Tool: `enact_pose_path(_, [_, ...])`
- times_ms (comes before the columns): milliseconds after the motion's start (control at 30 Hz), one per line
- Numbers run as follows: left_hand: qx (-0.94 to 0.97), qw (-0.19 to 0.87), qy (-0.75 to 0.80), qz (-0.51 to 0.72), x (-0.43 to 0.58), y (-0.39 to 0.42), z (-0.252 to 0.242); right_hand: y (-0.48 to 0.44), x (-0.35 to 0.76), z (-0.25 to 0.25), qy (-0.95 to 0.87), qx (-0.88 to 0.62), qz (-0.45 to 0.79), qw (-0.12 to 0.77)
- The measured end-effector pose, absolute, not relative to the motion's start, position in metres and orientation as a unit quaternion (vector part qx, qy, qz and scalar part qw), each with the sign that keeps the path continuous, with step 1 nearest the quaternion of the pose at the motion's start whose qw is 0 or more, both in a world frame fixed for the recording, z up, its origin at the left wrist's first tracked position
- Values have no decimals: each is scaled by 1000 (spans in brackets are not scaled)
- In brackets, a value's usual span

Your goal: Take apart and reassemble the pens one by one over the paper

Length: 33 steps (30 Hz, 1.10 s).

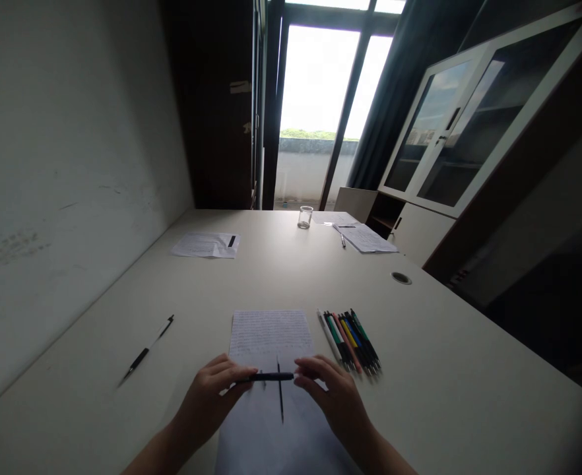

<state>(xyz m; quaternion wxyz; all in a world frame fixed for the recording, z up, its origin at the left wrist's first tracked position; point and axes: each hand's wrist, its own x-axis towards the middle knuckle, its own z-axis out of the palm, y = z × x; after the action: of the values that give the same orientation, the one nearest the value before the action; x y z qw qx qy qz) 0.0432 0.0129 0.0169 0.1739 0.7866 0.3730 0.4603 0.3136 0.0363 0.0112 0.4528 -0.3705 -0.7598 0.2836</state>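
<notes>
My left hand [210, 396] and my right hand [331, 394] hold a black pen barrel [270, 377] level between their fingertips, one hand pinching each end. Under it, on a written sheet of paper [270, 336], lies a thin dark refill [280, 392] pointing away from me. The hands hover just above the near part of the sheet. A row of several coloured pens [351, 338] lies on the table to the right of the sheet.
A black-and-white pen [147, 348] lies alone on the white table [439, 369] at the left. Far off are a folded paper [206, 245], a small glass [305, 217], more papers with a pen [365, 237] and a cable hole [401, 278]. A wall runs along the left.
</notes>
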Motion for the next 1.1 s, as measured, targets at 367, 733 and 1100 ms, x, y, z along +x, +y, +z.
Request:
enact_pose_path(367, [814,169,381,403,44,8,9,31,311,20,-701,-366,352,500])
enact_pose_path(733, [809,195,405,379,47,5,13,32,313,15,-684,-345,370,526])
enact_pose_path(1100, [796,207,416,388,47,4,16,30,314,13,-688,-324,360,541])
